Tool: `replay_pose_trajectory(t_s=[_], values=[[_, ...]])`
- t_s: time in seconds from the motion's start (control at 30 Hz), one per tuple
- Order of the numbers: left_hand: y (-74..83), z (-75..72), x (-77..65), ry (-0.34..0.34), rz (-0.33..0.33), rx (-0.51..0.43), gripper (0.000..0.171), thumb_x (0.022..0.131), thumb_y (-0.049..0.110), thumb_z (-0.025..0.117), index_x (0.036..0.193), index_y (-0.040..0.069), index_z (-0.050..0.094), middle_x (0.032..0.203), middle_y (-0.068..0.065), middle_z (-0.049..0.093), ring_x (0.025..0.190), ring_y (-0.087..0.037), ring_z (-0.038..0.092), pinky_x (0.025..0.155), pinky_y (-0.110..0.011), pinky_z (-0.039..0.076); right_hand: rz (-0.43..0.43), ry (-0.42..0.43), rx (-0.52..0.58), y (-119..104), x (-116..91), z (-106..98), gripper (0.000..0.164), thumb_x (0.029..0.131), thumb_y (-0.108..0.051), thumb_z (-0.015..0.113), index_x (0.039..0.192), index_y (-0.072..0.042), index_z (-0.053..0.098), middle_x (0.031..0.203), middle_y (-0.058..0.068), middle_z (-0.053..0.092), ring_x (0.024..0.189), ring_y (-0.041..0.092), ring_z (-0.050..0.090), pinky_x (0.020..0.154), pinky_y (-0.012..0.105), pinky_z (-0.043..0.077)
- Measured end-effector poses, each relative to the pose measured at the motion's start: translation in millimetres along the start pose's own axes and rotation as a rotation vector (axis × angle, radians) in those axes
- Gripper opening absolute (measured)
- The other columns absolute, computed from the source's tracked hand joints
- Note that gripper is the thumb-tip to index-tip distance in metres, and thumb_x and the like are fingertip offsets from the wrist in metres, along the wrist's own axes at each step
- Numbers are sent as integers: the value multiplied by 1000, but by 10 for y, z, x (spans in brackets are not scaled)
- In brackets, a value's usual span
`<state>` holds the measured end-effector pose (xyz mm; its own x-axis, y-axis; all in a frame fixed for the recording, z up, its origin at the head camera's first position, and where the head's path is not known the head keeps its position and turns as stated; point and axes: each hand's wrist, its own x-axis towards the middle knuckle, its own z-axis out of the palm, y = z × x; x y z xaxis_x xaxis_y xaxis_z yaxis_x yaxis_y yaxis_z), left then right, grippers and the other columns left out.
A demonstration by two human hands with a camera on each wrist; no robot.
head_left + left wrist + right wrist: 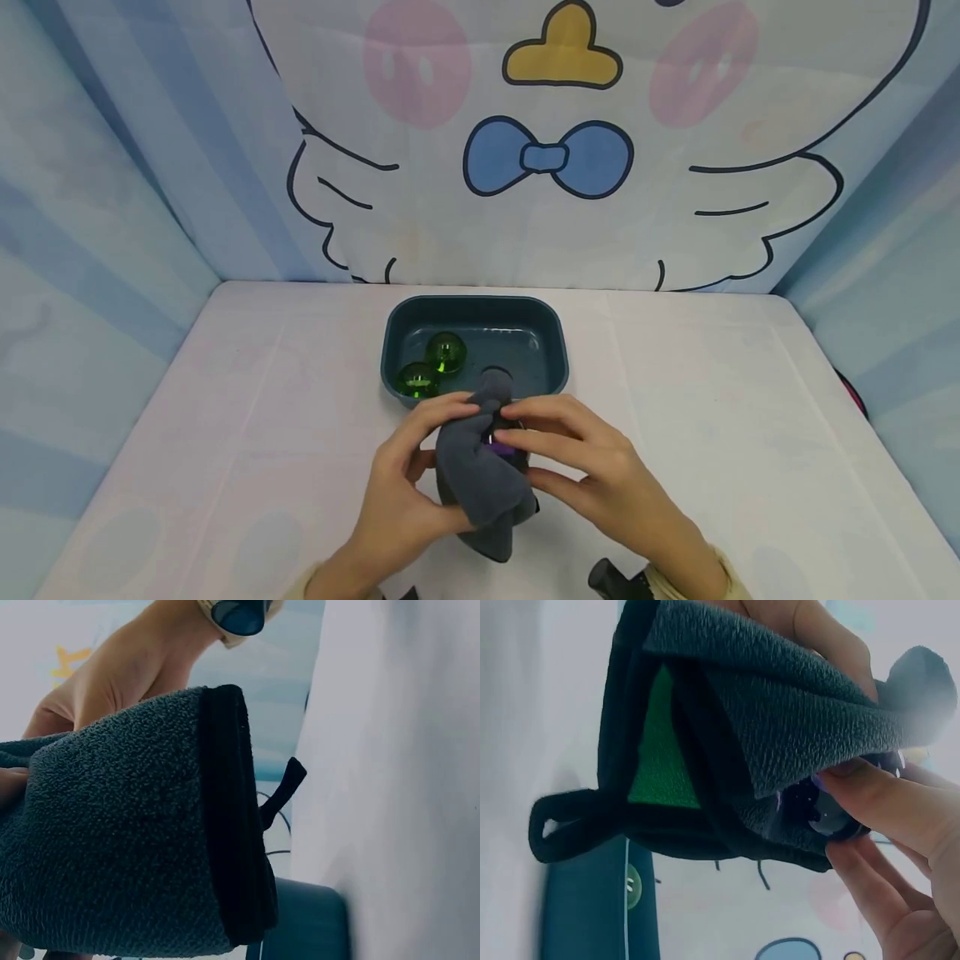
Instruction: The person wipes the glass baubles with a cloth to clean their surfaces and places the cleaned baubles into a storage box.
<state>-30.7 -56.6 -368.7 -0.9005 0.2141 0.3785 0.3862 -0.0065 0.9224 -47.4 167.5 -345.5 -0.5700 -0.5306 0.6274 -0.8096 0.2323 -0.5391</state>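
A grey cloth with black edging, a hanging loop and a green patch inside is bunched up in front of me. My left hand grips it from the left, fingers and thumb around its folds. From the right, my right hand pinches a dark purple, shiny ball that lies against the cloth. Folds and fingers cover much of the ball. The cloth's top end overlaps the front rim of a dark teal tub in the head view.
Two clear green balls sit in the left part of the tub, behind my hands. The white table is bordered by printed fabric walls. A black device is at my right wrist.
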Motion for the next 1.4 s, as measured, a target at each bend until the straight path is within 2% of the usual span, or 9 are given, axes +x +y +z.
replay_pose_trajectory(t_s=[0.17,0.33,0.4,0.5,0.67,0.9,1.0,1.17,1.4], values=[[7,15,0,-20,11,0,78,66,-6,87,134,15,56,141,-4,53,128,-23,54,76,-34,60,72,3,23,-13,-12,-26,40,91,-21,70,128,-5,66,128,12,62,121,21,59,97,23,52],[16,15,-13,-16,19,-2,79,65,-7,86,135,12,55,143,-6,51,127,-23,54,75,-34,60,273,22,179,-27,-28,-20,55,80,0,79,132,-4,62,123,12,66,112,15,66,84,30,59],[18,12,-14,-5,14,3,79,65,-7,86,135,13,56,142,-6,52,126,-22,55,74,-34,60,337,23,214,-37,-26,-13,55,81,1,78,133,-5,61,123,12,67,109,14,67,81,32,60],[15,11,-10,17,12,14,78,64,-6,87,133,13,57,140,-6,54,124,-23,57,72,-34,61,368,1,200,-38,-20,-13,55,83,-2,77,135,-6,60,124,11,67,110,15,67,83,33,60],[12,1,3,52,21,22,79,62,-6,88,132,14,58,138,-5,55,122,-23,58,68,-34,61,305,-57,128,-27,-9,-27,59,86,-5,77,140,-10,55,137,7,59,125,17,58,94,30,55],[0,-4,2,65,-7,-21,76,64,-9,86,132,11,58,136,-7,56,124,-22,58,73,-37,62,-27,-36,-38,9,3,18,45,98,-23,61,138,-2,56,142,13,54,133,23,50,109,26,43],[6,-4,3,61,-28,-36,77,64,-9,86,132,12,58,137,-5,56,124,-23,58,74,-38,62,-87,-6,-64,16,17,47,43,100,-23,59,136,1,57,139,15,56,131,24,52,109,26,43],[13,-11,14,33,-16,-28,77,66,-8,86,134,15,57,138,-5,56,123,-23,58,74,-36,61,-49,15,-60,14,5,47,45,98,-25,61,134,0,59,135,16,59,126,24,57,105,25,46],[26,-17,4,-23,6,-1,79,65,-5,87,135,14,56,143,-5,52,126,-23,55,74,-34,60,204,12,55,-20,-36,13,54,84,-8,78,135,-2,59,126,14,67,107,20,69,82,26,59]])
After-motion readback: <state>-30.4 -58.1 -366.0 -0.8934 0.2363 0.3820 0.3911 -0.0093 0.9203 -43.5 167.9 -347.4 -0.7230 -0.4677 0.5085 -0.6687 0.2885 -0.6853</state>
